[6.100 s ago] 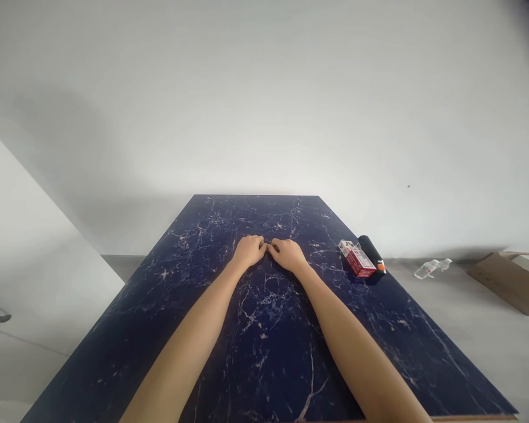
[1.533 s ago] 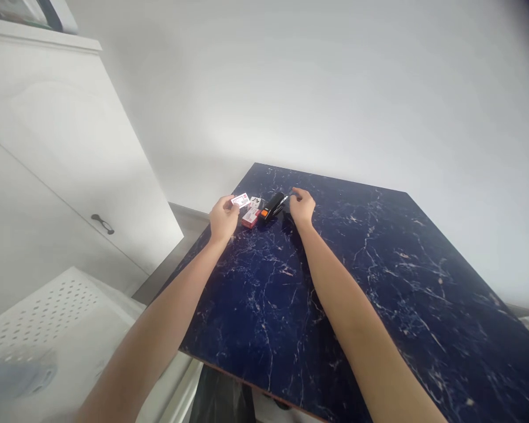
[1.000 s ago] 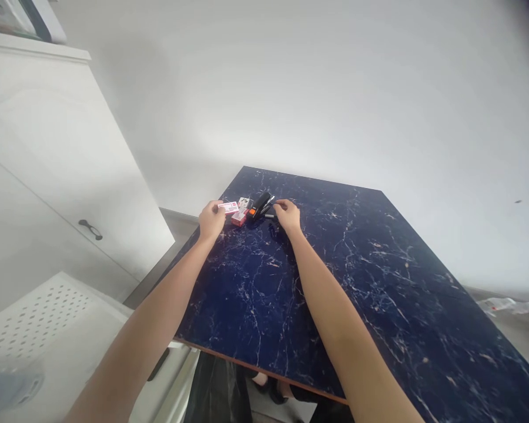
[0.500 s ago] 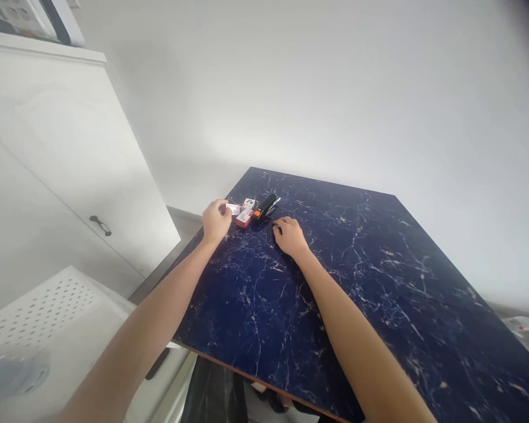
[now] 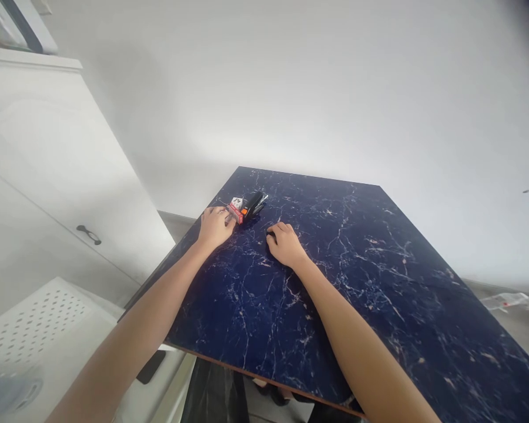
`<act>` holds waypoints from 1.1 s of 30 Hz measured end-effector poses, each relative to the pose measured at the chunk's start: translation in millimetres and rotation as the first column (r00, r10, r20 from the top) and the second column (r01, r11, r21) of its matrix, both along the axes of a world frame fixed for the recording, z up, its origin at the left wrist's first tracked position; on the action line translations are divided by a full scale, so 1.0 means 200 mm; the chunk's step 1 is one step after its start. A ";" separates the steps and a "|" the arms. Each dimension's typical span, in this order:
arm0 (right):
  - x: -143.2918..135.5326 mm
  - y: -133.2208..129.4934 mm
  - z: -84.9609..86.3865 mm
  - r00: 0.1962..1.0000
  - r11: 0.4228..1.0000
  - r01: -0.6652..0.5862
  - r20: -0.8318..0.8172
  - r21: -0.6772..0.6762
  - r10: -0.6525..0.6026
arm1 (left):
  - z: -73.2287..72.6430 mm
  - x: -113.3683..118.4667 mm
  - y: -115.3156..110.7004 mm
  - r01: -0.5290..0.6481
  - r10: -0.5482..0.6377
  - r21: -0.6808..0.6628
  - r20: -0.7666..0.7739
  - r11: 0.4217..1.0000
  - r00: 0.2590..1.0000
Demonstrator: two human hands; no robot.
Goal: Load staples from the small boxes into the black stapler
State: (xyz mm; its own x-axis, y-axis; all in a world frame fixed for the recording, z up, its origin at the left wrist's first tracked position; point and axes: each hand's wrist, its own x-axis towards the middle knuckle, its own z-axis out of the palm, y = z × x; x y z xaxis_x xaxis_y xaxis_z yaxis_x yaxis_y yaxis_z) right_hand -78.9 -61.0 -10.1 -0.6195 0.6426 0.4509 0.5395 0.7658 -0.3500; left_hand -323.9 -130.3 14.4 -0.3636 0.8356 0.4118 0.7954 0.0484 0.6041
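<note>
On the far left part of the dark blue marbled table [image 5: 300, 282] lie a red and white box [image 5: 235, 212], a small white box [image 5: 237, 202] behind it and a black object with an orange part [image 5: 252, 205]. My left hand [image 5: 217, 226] is at the near left side of the red box, its fingers curled around something I cannot make out. To the right, my right hand [image 5: 284, 242] rests on the table with bent fingers; whether anything is under them is hidden.
A white cabinet [image 5: 39, 158] with a dark handle stands at the left. Below it is a white perforated item [image 5: 35, 323]. A pale wall [image 5: 312, 88] rises behind the table. Clear plastic [image 5: 514, 301] lies beyond the right edge.
My left hand has come down beside the red box, and the pale card it held is now mostly hidden. The red box looks turned. The camera view has shifted slightly.
</note>
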 end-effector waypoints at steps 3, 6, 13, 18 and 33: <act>0.05 -0.01 0.02 0.998 0.996 -0.062 -0.014 -0.059 0.062 | 0.00 0.02 0.00 0.048 -0.052 -0.025 -0.201 0.999 0.978; 0.10 0.01 0.04 0.994 0.987 -0.105 -0.047 -0.123 0.100 | 0.00 0.05 0.02 0.061 -0.077 -0.060 -0.341 0.996 0.937; 0.00 0.03 0.04 0.980 0.971 -0.053 -0.197 -0.235 0.006 | 0.01 0.03 0.04 -0.011 0.019 0.048 -0.159 0.999 0.987; -0.17 0.08 0.04 0.839 0.825 -0.271 -0.542 -0.496 -0.049 | 0.03 0.11 0.00 -0.065 0.020 0.270 0.164 0.961 0.986; -0.17 0.20 -0.02 0.633 0.688 -0.384 -0.718 -0.616 -0.289 | 0.05 0.25 -0.05 0.543 -0.425 0.124 0.771 0.830 0.474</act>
